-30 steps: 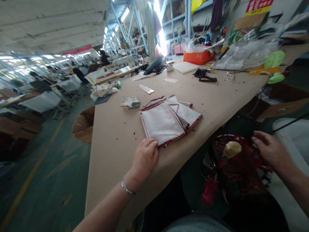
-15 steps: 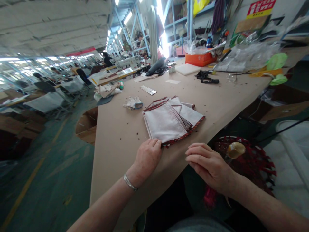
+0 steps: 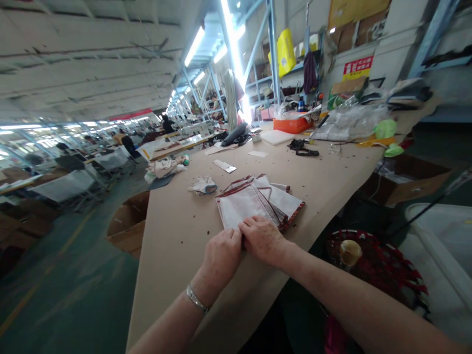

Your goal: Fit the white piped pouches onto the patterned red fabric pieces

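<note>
A loose stack of white fabric pieces (image 3: 239,206) with dark red patterned edging lies fanned out on the table (image 3: 177,280). My left hand (image 3: 222,253) is closed on the near left corner of the top piece, its fingertips curled over the edge. Close beside it, my right hand (image 3: 262,240) rests over the near edge of the same piece, fingers bent and pressed together. The two hands meet at the fingertips. What lies under the right fingers is hidden by the hand.
A white glove (image 3: 202,185) and a flat ruler-like strip (image 3: 224,166) lie beyond the stack. Farther back are an orange box (image 3: 291,125), black straps (image 3: 303,147) and clear plastic bags (image 3: 350,123). A cardboard box (image 3: 127,221) stands left; a red basket (image 3: 379,268) stands right.
My right hand has moved left from beyond the table's edge onto the near edge of the fabric, next to my left hand. The left hand keeps its hold; the view has tilted up.
</note>
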Tool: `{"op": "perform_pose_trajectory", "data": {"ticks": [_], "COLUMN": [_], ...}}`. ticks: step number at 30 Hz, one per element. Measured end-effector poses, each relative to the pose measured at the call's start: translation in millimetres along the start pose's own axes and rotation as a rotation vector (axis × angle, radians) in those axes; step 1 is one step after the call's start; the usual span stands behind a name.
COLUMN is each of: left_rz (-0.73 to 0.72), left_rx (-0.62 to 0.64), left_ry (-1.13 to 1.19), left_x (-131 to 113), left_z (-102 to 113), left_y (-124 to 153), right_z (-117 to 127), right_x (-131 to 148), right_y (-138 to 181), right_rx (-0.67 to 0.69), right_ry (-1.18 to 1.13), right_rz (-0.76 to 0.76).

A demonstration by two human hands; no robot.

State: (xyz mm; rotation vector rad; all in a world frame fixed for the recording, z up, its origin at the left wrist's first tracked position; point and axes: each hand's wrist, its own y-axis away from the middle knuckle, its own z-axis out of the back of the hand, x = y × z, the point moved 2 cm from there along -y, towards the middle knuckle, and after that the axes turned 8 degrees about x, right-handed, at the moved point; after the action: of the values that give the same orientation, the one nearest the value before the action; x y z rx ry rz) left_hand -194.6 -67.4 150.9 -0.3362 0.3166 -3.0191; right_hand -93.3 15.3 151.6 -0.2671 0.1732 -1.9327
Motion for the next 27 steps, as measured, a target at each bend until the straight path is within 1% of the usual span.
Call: {"op": "perform_pose_trajectory", "data": {"ticks": [3,5,7,8,9,11,12,14,15,16,17,18,20,21,22,23,24,25,26,27], "left_rz": [-0.010,-0.015,0.010,0.027,0.036,0.030,0.022,0.036,0.080,0.147,0.226,0.305,0.440,0.487,0.525,0.551,0.553,0.516,0.438,0.340], "left_rx": [-0.079,-0.100,-0.075,-0.046,-0.006,0.064,0.069,0.010,-0.023,-0.031,-0.003,0.061,0.235,0.303,0.345,0.372,0.400,0.443,0.511,0.597], "left_ry": [-0.012,-0.007,0.024,0.060,0.117,0.302,0.430,0.756,0.959,1.190,1.441,1.694,2.124,2.269,2.351,2.367,2.317,2.218,2.095,1.983], "left_x": [-1.1,-3.9,-8.3,-11.6,-16.2,-29.8,-38.9,-60.8,-73.2,-86.8,-101.7,-117.6,-148.9,-162.1,-172.7,-181.0,-187.2,-191.9,-195.6,-198.5], "left_z": [13.0,19.1,21.0,19.9,17.3,9.1,4.7,-2.5,-5.5,-8.4,-11.2,-13.9,-19.3,-22.6,-27.1,-32.8,-39.1,-45.0,-49.5,-52.0], "left_y": [3.3,9.5,16.3,19.4,21.8,24.5,24.4,21.2,18.5,15.2,11.7,8.3,2.7,1.0,0.3,0.8,2.5,5.1,8.2,11.4], "right_z": [12.1,24.8,38.4,44.3,48.9,52.2,49.4,33.6,21.0,6.3,-9.0,-23.5,-45.3,-51.1,-53.8,-54.0,-52.7,-50.4,-47.9,-45.6], "right_x": [-10.8,-23.5,-35.6,-39.6,-41.6,-41.1,-39.9,-38.3,-38.6,-39.3,-40.2,-41.2,-43.8,-45.7,-48.4,-51.6,-55.3,-58.8,-61.6,-63.0], "right_y": [-6.7,-0.6,16.9,29.9,45.4,82.5,102.8,143.6,162.3,179.4,194.5,207.7,229.0,237.0,243.3,247.8,250.9,252.5,253.0,252.8], "right_rx": [-0.003,-0.013,-0.013,-0.017,-0.035,-0.136,-0.201,-0.300,-0.308,-0.280,-0.229,-0.168,-0.078,-0.085,-0.130,-0.195,-0.271,-0.343,-0.394,-0.418], "right_ry": [0.085,0.140,0.152,0.142,0.126,0.102,0.097,0.086,0.068,0.032,-0.030,-0.120,-0.386,-0.576,-0.782,-0.975,-1.146,-1.277,-1.353,-1.383], "right_rz": [-0.063,-0.163,-0.308,-0.359,-0.378,-0.332,-0.295,-0.264,-0.286,-0.329,-0.381,-0.441,-0.574,-0.635,-0.691,-0.739,-0.775,-0.792,-0.794,-0.788]}}
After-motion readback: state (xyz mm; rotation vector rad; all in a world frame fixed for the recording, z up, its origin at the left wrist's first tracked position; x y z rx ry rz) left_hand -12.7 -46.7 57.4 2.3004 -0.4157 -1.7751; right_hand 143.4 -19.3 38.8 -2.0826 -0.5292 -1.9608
